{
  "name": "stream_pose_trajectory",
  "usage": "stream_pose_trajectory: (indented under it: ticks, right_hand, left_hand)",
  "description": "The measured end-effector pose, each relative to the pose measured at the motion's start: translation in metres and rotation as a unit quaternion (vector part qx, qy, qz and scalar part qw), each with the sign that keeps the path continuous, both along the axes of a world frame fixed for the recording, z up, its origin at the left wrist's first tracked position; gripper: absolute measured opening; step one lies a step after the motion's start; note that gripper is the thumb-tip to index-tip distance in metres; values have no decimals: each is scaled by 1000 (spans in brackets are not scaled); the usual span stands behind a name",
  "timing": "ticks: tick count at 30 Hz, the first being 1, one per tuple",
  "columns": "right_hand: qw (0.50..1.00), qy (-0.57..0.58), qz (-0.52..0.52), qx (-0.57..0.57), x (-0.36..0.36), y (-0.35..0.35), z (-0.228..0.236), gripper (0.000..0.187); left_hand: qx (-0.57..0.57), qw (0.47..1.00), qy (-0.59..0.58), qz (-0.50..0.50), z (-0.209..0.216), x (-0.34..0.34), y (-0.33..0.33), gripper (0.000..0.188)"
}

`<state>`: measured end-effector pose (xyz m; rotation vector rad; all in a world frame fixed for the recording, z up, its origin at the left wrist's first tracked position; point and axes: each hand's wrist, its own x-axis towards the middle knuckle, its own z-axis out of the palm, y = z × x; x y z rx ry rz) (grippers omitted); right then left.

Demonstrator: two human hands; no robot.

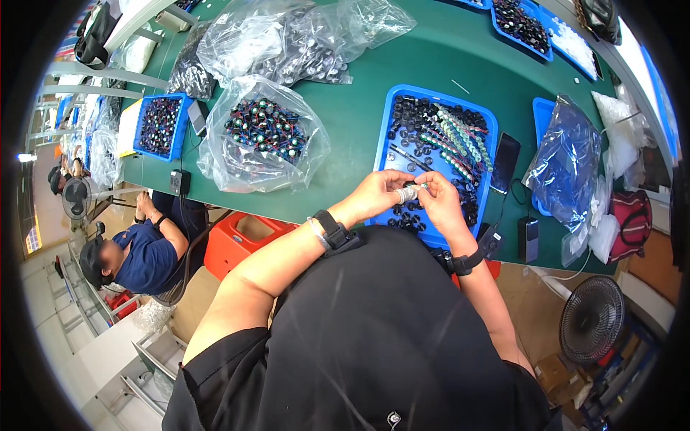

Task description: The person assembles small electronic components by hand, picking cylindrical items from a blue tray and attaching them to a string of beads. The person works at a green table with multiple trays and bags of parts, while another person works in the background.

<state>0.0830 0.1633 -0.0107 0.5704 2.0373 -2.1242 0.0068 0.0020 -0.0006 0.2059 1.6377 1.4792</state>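
Note:
My left hand (pixel 376 194) pinches a short stack of small silvery-white round parts (pixel 407 194) above the near part of a blue tray (pixel 388 118). Close against it, the fingers of my right hand (pixel 443 203) are pressed together at the end of that stack, on a tiny part too small to name. Loose black round parts (pixel 411 115) are scattered in the tray. Rows of stacked pale green and white round pieces (pixel 460 136) lie at its right. A thin black stick-like tool (pixel 410 158) rests just beyond my hands.
A clear bag of wired small parts (pixel 266 133) stands left on the green table (pixel 359 72), near another blue tray (pixel 176 144). Right of my tray are a phone (pixel 506 161) and a plastic bag (pixel 568 151). A person (pixel 147 251) sits at left; a fan (pixel 592 316) stands at right.

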Motion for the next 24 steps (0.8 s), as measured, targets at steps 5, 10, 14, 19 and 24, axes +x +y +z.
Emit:
stream_pose_trajectory:
  ticks: [5, 10, 14, 19, 24]
  right_hand:
    - [999, -20, 38, 25, -3, -4, -1, 17]
    - [996, -63, -54, -23, -2, 9, -12, 23]
    - [990, -127, -42, -49, -2, 16, -27, 20]
    - [986, -119, -56, -106, -6, 16, -42, 20]
    - [981, -142, -65, -111, -7, 14, -41, 21]
  left_hand:
    - [37, 992, -110, 50, -15, -4, -6, 26]
    - [2, 987, -27, 159, -8, -7, -17, 16]
    - [-72, 976, -11, 205, -28, -13, -43, 16]
    - [-19, 964, -84, 251, -40, -20, -67, 17]
    - [4, 966, -51, 253, -25, -26, -73, 19]
